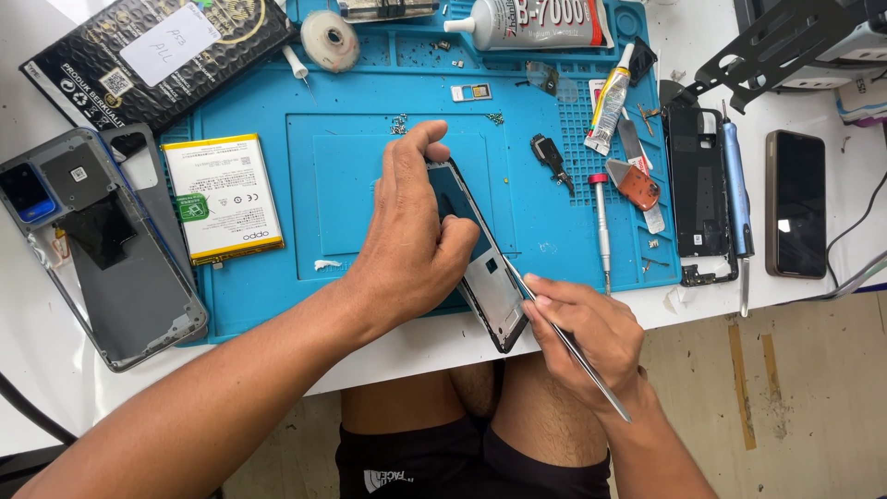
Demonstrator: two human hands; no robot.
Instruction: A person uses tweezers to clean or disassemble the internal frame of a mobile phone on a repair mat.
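The left hand (411,240) presses down on a phone frame (485,263) lying at the blue mat's (370,176) six o'clock edge, fingers clamped around its upper end. The right hand (587,337), fingers pinched together on metal tweezers (568,342), touches their tip to the frame's right side. A white battery (222,197) lies at nine o'clock.

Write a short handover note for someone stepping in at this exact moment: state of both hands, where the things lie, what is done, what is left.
Left hand: grips the phone frame, tilted on the blue mat.
Right hand: holds thin metal tweezers, tip at the frame's right edge.
Battery lies on the mat's left; back cover lies further left.
Screwdriver and glue tube lie on the mat.
Done: phone opened, battery out.
Left: work along the frame edge; reassembly.
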